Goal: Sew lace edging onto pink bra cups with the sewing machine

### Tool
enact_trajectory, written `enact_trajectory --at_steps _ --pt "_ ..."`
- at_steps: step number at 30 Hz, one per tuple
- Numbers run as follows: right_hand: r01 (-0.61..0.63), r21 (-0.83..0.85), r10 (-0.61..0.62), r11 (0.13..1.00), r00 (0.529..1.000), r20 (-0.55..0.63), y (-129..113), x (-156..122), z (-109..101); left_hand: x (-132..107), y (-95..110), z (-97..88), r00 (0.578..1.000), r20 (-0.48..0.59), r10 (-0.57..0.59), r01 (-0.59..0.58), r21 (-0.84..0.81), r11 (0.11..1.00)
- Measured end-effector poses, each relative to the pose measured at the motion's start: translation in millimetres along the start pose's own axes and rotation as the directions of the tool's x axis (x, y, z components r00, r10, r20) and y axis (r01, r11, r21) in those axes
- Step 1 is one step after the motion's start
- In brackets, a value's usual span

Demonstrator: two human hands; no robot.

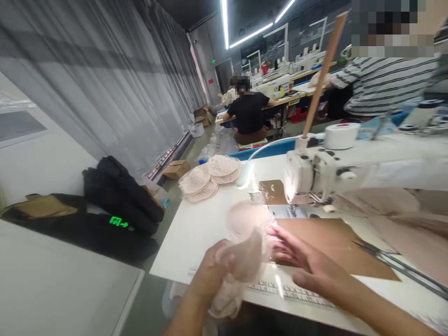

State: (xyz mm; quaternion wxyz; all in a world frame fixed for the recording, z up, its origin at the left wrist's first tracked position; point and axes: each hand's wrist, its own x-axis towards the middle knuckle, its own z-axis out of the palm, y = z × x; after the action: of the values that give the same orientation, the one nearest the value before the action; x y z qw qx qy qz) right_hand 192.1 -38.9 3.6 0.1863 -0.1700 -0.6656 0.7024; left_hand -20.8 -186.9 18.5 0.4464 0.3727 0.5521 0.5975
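Observation:
A pale beige bra cup piece [245,254] is bunched in my left hand [216,266], whose fingers close around its near side. Part of the soft fabric droops below that hand, past the table edge. Another rounded cup part [247,219] extends away over the white table, slightly blurred. My right hand [292,249] is beside the piece, its fingers stretched out and apart at the lacy right edge; whether the fingertips touch it I cannot tell. Beyond the hands stands the white sewing machine [303,175], with its needle area [292,210] lit.
Stacked lace cups [210,177] lie at the table's back left. Scissors [402,266] rest on the right by brown board [325,242] and beige fabric [402,214]. A printed ruler [290,291] runs along the front edge. Co-workers sit at machines ahead.

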Motion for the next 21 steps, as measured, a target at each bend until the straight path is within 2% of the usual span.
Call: enact_trajectory --at_steps 2,4,7,9,10,14,16,18,19,21 --pt "-0.006 0.268 0.003 0.963 1.0 0.012 -3 4 21 8 -3 29.2 0.986 0.157 0.052 -0.058 0.039 0.998" --pt "-0.002 0.415 0.03 0.91 0.998 -0.061 -5 6 28 15 -5 51.5 0.972 0.194 0.131 -0.161 0.148 0.976" --pt "0.011 0.409 0.082 0.913 0.974 -0.21 -2 -2 19 20 -6 70.7 0.929 0.248 0.274 -0.35 0.354 0.867" --pt "0.002 0.317 0.099 0.948 0.948 -0.302 3 -10 8 22 -6 77.0 0.9 0.301 0.314 -0.42 0.409 0.81" --pt "0.003 0.289 0.106 0.957 0.926 -0.361 6 -14 4 23 -6 79.3 0.9 0.3 0.315 -0.421 0.418 0.805" --pt "0.116 0.31 0.081 0.943 0.828 -0.556 14 -24 1 33 -10 86.8 0.956 0.197 0.22 -0.285 0.42 0.862" --pt "0.163 0.299 0.033 0.94 0.831 -0.555 13 -29 7 41 -10 89.8 0.961 0.218 0.172 -0.251 0.42 0.872" --pt "0.142 0.274 0.017 0.951 0.863 -0.505 10 -37 10 50 -9 90.2 0.952 0.252 0.175 -0.276 0.454 0.847" --pt "0.111 0.276 0.039 0.955 0.874 -0.485 9 -42 9 54 -8 88.6 0.946 0.263 0.188 -0.3 0.493 0.817" --pt "0.044 0.297 0.119 0.954 0.853 -0.508 8 -56 2 63 -6 79.2 0.936 0.286 0.205 -0.345 0.625 0.701"
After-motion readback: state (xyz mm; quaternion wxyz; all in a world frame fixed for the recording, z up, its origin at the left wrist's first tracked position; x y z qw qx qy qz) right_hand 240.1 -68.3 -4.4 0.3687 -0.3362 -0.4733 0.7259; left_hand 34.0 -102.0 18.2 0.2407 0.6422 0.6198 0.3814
